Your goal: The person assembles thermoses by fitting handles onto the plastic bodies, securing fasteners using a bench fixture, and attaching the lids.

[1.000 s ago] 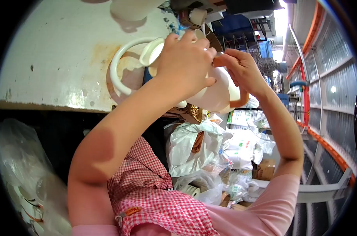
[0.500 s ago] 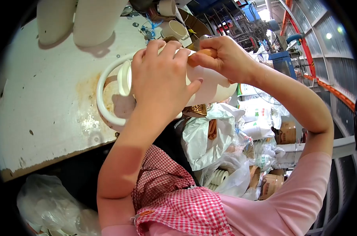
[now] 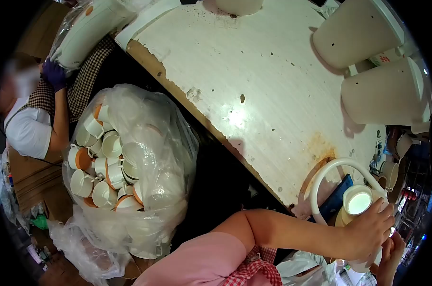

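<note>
My left hand [image 3: 368,231] is wrapped round a white plastic vessel with a round pale cap [image 3: 357,200], at the lower right over the table's corner. Close behind it is my right hand [image 3: 392,251], partly hidden, with its fingers bent near the vessel; what they hold cannot be made out. A thick white ring-shaped handle [image 3: 316,190] stands beside the vessel on the table. Inside the ring lies a dark blue flat piece [image 3: 337,198].
The worn white table [image 3: 201,62] fills the middle. Two large white containers [image 3: 359,35] stand at the right. A clear bag of white and orange cups [image 3: 112,145] is at the left. A co-worker with a purple glove [image 3: 54,75] handles a white container [image 3: 90,33].
The view has swung toward the left, bringing the cup bag and co-worker into sight. My hands and the vessel now appear at the lower right.
</note>
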The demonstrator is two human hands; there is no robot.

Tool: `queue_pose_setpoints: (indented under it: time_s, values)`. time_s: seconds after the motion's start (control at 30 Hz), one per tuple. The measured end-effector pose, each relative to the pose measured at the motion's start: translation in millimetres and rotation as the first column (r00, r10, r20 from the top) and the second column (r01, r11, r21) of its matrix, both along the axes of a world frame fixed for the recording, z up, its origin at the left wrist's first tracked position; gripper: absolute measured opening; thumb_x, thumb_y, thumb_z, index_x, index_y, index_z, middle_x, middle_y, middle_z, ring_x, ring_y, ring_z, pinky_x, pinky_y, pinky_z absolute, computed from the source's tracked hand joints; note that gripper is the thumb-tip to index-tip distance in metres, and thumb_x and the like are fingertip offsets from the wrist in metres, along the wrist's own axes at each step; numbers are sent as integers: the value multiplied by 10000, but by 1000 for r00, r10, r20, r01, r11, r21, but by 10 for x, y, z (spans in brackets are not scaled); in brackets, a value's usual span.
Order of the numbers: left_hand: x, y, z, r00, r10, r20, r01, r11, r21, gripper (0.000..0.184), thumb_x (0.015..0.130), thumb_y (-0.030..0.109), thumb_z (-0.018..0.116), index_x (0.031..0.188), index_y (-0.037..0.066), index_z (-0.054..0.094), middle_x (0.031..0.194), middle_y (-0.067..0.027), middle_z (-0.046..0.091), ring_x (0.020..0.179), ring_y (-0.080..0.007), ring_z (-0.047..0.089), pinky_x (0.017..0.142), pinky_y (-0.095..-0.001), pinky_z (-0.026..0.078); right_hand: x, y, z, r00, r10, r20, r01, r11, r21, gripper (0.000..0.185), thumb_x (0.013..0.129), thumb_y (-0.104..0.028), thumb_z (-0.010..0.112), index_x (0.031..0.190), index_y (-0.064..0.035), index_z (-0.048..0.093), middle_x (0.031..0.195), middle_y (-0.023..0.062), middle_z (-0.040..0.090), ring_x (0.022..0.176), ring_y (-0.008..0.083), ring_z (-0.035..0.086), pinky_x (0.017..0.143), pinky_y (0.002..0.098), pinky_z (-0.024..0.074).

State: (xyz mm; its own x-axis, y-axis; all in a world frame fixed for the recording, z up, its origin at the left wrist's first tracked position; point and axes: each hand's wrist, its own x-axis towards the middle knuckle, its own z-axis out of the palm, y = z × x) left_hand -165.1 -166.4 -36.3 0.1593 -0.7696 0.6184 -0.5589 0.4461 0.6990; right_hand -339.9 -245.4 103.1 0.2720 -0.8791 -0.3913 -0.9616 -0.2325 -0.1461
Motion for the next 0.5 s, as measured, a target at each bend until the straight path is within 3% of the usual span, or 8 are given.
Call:
queue_pose_setpoints:
  time_s: [0.1, 0.13, 0.17, 0.27, 0.37, 0.4, 0.43, 0.5]
  values:
    - [-124, -56, -186, 998, -45, 34, 44, 999, 23, 536, 757, 400, 691, 1108, -4, 718, 1189, -154, 616, 1276, -368, 449, 1116, -559, 252, 370, 46, 36, 962, -60, -266, 105, 982, 158, 510, 835, -296, 772, 1270, -63, 643, 1212, 185, 692, 820, 238, 631, 716, 370, 512]
    - [-130, -55, -186, 998, -38, 45, 38, 999, -3, 545, 737, 409, 706, 1095, -2, 721, 1184, -148, 620, 1267, -360, 450, 1111, -548, 258, 338, 105, 46, 922, 298, -246, -278, 954, 114, 307, 921, -306, 665, 1036, -27, 720, 1126, 155, 717, 834, 221, 626, 683, 385, 509]
    - [-111, -68, -194, 998, -25, 65, 27, 999, -34, 554, 718, 419, 721, 1081, 1, 724, 1179, -141, 623, 1258, -353, 452, 1106, -537, 264, 356, 110, 10, 924, 317, -214, -301, 948, 103, 307, 921, -306, 665, 1036, -27, 720, 1126, 155, 717, 834, 221, 626, 683, 385, 509]
    - [-77, -104, -112, 991, -90, 102, 88, 996, 27, 578, 646, 424, 771, 1058, 20, 727, 1167, -121, 631, 1243, -322, 450, 1086, -512, 286, 371, 162, -44, 996, -66, 63, 64, 997, 34, 313, 896, -325, 684, 1042, -48, 679, 1068, 79, 708, 881, 212, 628, 690, 350, 508]
    - [-52, -144, -100, 994, -73, 82, 72, 997, 8, 613, 581, 430, 822, 1050, 47, 728, 1154, -101, 634, 1230, -294, 450, 1075, -495, 295, 402, 441, 46, 963, -144, 228, 164, 984, -70, 326, 916, -332, 674, 1126, -83, 651, 1193, 76, 701, 999, 217, 630, 715, 341, 516]
    - [-29, -115, -80, 996, -78, 44, 78, 997, 2, 650, 545, 441, 857, 1050, 54, 721, 1146, -97, 635, 1246, -284, 439, 1081, -487, 289, 467, 688, 74, 844, -83, 531, 196, 967, -161, 338, 933, -302, 654, 1145, -45, 593, 1149, 126, 674, 1068, 251, 612, 797, 367, 545]
    - [8, -97, -69, 995, -77, 63, 76, 997, 3, 650, 545, 441, 857, 1050, 54, 721, 1146, -97, 635, 1246, -284, 439, 1081, -487, 289, -279, 186, -221, 383, -25, 923, 97, 995, -14, 364, 928, -257, 641, 1114, 32, 524, 1047, 166, 634, 1016, 267, 648, 828, 378, 585]
    - [38, -85, -32, 989, -87, 117, 84, 996, 32, 697, 534, 464, 869, 1074, 54, 703, 1144, -100, 633, 1244, -280, 442, 1081, -491, 291, -605, 360, -454, 493, 175, 852, 348, 858, -378, 429, 939, -250, 626, 1169, 73, 463, 1251, 289, 504, 909, 309, 684, 710, 446, 609]
